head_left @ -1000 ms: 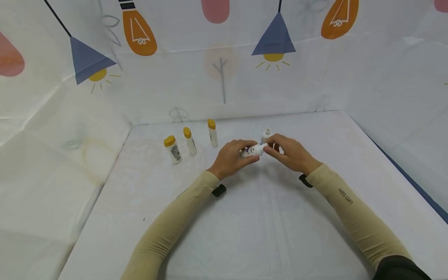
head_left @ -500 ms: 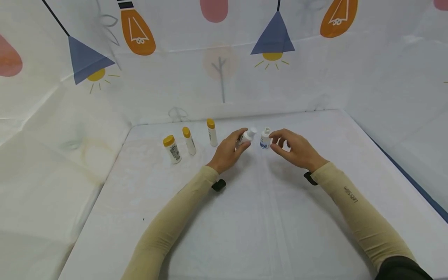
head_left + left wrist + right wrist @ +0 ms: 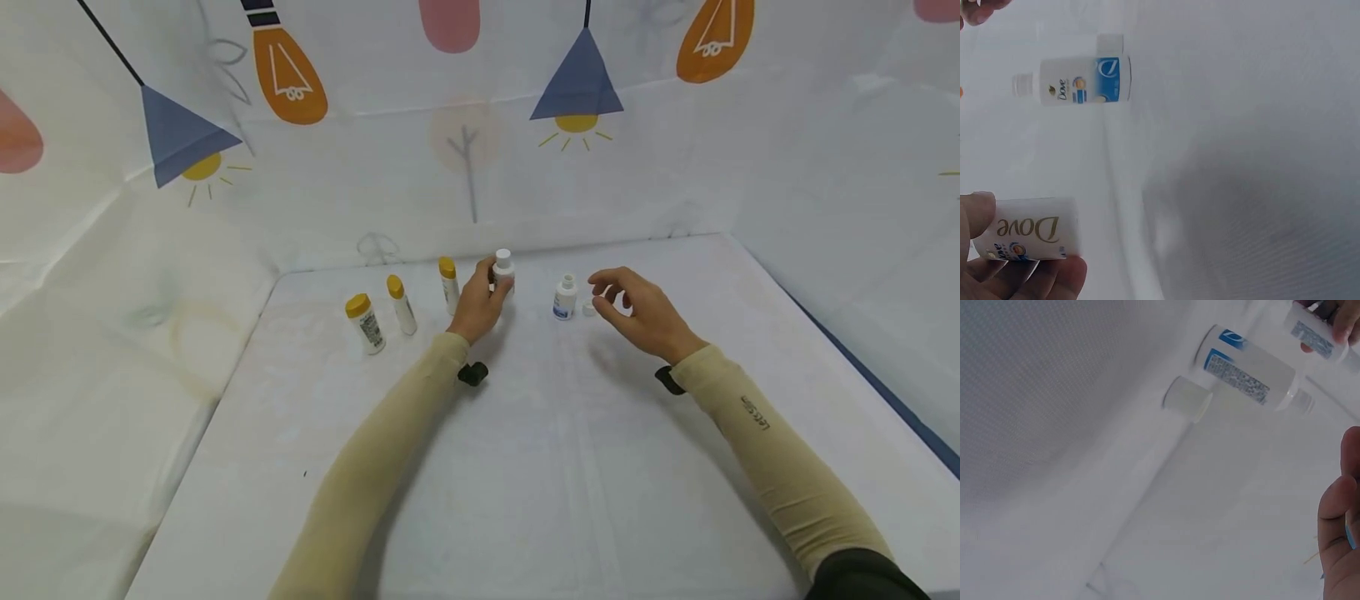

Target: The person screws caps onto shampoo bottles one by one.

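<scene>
In the head view my left hand grips a small white Dove bottle, held upright with its white cap on. The left wrist view shows thumb and fingers round that bottle, its gold lettering facing the camera. A second white Dove bottle, blue near its base, stands uncapped on the table, its threaded neck bare. Beside it lies a loose white cap, also plain in the right wrist view as a short cap. Just right of the cap hovers my right hand, fingers loosely bent around nothing.
Left of my left hand stand several yellow-capped bottles: a wide one, a slim one and another slim one close by my fingers. A white cloth covers the table; a printed white curtain hangs behind.
My left hand has carried its bottle left and back, turning it from lying sideways to upright. My right hand has left that bottle's cap and drawn right, uncovering the loose cap.
</scene>
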Tool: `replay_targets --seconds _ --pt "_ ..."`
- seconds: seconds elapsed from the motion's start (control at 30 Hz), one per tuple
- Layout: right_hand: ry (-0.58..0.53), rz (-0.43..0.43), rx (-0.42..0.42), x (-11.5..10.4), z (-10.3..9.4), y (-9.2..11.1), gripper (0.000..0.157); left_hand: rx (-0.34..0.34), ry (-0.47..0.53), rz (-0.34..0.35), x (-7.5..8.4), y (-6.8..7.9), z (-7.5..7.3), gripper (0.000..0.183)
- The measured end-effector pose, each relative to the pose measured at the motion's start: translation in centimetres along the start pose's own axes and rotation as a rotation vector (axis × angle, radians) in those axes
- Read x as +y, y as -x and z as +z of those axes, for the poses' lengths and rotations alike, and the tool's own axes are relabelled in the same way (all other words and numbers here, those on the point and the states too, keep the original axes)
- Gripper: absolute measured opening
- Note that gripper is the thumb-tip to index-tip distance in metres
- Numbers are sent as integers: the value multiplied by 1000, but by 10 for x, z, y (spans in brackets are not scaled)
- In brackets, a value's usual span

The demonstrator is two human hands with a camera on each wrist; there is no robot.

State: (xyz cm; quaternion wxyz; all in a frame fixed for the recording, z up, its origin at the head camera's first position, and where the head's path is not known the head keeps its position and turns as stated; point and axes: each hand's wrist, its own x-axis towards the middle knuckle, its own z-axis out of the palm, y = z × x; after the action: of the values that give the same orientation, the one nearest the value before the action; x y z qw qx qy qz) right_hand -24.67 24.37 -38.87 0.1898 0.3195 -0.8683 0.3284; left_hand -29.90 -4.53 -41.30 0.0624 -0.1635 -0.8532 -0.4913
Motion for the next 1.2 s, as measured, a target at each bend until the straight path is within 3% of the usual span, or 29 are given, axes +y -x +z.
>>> replay_targets --seconds 0.37,0.67,1.0,1.2 --pt "12 47 -27 8 0 4 34 18 -33 -77 -8 -7 1 52" --pt "9 52 -35 11 -1 4 35 -68 -87 -175 -18 -4 5 53" --pt "10 63 -45 14 2 6 36 -53 -27 -192 -21 -1 5 63" --pt "22 69 -51 18 3 7 37 -27 -23 -134 -10 1 1 76"
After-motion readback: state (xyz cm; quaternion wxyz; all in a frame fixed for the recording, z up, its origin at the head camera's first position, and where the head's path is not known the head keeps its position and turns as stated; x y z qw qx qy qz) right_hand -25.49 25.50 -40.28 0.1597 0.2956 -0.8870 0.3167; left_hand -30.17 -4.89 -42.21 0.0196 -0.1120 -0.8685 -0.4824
